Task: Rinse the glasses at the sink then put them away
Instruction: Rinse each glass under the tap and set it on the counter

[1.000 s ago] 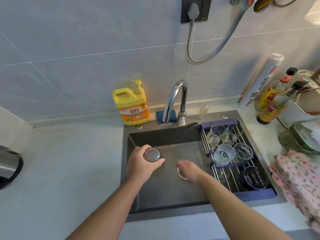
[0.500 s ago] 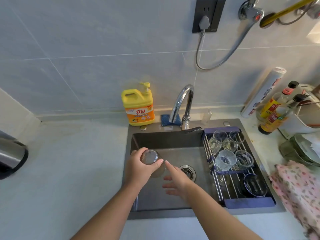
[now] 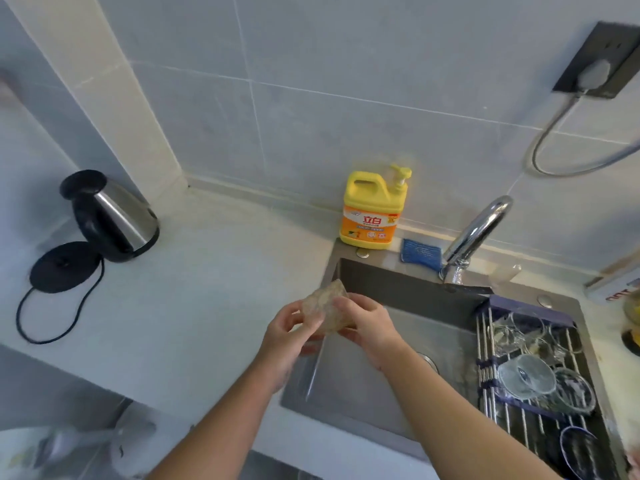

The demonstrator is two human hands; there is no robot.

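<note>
Pale counter, grey tiled wall; left grip, right grip both clasp glass.

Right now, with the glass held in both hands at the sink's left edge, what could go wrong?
1. The glass, gripped by the left hand and the right hand, hangs above the left rim of the steel sink. If it slips, it could strike that hard edge and chip or break.
2. The rack across the sink already carries several glasses close together, so setting another there could knock them.
</note>
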